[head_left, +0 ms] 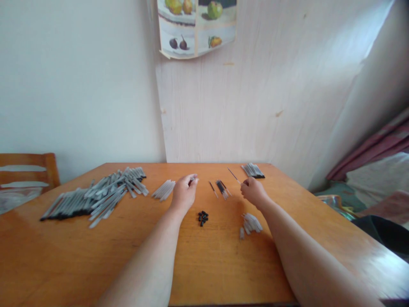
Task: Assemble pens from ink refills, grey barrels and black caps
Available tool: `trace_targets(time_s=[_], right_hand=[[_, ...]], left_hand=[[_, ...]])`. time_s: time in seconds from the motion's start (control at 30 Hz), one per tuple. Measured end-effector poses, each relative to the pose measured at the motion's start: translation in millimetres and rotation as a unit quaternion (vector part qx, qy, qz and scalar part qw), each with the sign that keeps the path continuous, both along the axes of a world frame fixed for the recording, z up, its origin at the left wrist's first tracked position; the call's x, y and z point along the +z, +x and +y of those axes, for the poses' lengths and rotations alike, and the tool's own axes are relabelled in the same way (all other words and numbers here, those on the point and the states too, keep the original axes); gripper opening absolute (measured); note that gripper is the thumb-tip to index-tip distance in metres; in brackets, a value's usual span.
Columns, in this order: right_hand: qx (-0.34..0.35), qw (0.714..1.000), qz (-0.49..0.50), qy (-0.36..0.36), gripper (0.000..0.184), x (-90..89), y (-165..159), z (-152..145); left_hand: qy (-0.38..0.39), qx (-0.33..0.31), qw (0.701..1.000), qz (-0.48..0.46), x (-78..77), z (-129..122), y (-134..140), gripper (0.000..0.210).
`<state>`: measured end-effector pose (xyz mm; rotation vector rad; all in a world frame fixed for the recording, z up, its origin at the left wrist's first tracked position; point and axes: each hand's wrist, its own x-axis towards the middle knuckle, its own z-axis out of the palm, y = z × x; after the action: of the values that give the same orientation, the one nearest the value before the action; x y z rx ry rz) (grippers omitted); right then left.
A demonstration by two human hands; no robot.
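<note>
My right hand (253,190) is closed on a thin pen refill (234,175), which points up and to the left from the fingertips. My left hand (185,191) is pinched shut above the table; something small, pale and dark, shows at its fingertips, too little to name. Between the hands lie more pen refills (221,189) with dark upper parts and a single refill (213,189) beside them. Several small black plugs (202,218) form a heap nearer me. Left of my left hand, whitish pen barrels (164,190) lie side by side. Translucent pen caps (252,223) sit below my right hand.
A large pile of capped pens (105,192) spreads over the left side of the wooden table (211,264). Another row of pens (253,170) lies at the back right. A wooden chair (49,172) stands at left. Fruit pictures (196,27) hang on the wall.
</note>
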<state>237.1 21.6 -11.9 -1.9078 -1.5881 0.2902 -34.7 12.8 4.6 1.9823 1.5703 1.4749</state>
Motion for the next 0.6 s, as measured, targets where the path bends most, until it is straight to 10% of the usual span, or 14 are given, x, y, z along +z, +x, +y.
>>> trace_targets(time_s=[0.27,0.6], right_hand=[[0.039,0.957,0.251,0.138,0.030,21.9,-10,-13],[0.210,0.785,0.564,0.143,0.019,52.4,-29,-44]], left_hand=[[0.097,0.034,0.993,0.064,11.2,-12,2,0.024],[0.079,-0.049,0.985,0.144,-0.9,-6,3,0.027]])
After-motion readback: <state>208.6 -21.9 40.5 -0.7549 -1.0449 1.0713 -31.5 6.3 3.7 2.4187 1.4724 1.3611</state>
